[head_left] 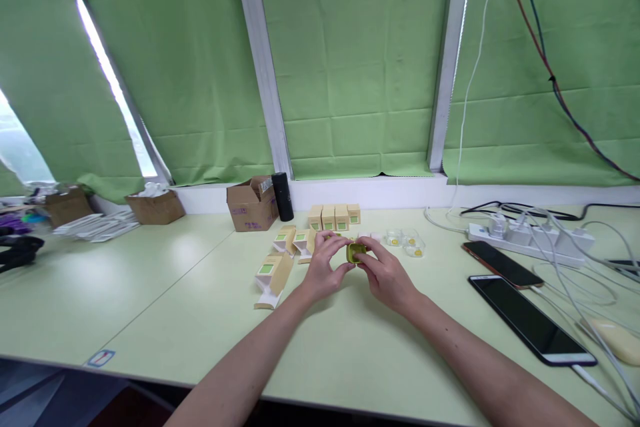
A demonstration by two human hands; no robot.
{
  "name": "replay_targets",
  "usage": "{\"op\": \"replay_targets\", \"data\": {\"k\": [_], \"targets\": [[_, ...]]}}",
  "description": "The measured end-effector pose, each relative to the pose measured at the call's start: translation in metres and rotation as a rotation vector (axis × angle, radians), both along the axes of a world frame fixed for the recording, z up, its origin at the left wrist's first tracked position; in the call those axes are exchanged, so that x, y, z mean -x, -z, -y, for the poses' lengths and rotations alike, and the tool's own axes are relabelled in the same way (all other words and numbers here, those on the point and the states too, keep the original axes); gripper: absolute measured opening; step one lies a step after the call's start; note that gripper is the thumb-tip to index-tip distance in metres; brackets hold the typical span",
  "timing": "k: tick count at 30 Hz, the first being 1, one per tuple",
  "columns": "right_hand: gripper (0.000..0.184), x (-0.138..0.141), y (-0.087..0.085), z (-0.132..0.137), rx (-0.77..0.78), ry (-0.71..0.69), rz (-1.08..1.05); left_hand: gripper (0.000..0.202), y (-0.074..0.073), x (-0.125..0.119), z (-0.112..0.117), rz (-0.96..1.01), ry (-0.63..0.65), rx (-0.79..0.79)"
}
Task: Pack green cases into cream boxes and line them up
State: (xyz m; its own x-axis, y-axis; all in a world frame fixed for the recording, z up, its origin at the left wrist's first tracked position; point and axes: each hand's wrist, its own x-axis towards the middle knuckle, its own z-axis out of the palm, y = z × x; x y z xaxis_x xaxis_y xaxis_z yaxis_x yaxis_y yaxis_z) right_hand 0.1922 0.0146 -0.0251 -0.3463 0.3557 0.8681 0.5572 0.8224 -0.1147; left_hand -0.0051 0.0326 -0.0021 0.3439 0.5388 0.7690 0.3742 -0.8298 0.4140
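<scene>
Between my two hands is a small olive-yellow square case [356, 253], held just above the table. My left hand [325, 265] grips its left side with thumb and fingers. My right hand [387, 270] has its fingers on the right side and over the case's hollow. Left of my hands stand several small cream boxes with green labels and open flaps, the nearest one [274, 277] tipped with its white flap out. Behind my hands, closed cream boxes [329, 217] stand in a row. Clear round containers [410, 242] with yellow centres lie to the right.
A brown carton [251, 205] and a black cylinder [283, 197] stand at the back. On the right are two phones, one nearer [530, 317], a white power strip [530, 243] and tangled cables. Papers [100, 225] and another carton [156, 207] lie far left.
</scene>
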Motion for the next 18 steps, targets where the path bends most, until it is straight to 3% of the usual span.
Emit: {"op": "replay_targets", "data": {"k": [9, 13, 18], "targets": [[0.038, 0.0001, 0.0024, -0.002, 0.013, -0.026, -0.019, 0.042, 0.0039, 0.0011, -0.0032, -0.012, -0.015, -0.003], [0.034, -0.0008, 0.0011, 0.0006, 0.102, -0.066, -0.091, 0.047, 0.0029, 0.0018, -0.0016, -0.041, -0.003, 0.012], [0.021, 0.0006, 0.0041, -0.0028, 0.309, -0.126, -0.35, 0.053, 0.0014, 0.0049, 0.0006, -0.072, 0.005, -0.027]]}}
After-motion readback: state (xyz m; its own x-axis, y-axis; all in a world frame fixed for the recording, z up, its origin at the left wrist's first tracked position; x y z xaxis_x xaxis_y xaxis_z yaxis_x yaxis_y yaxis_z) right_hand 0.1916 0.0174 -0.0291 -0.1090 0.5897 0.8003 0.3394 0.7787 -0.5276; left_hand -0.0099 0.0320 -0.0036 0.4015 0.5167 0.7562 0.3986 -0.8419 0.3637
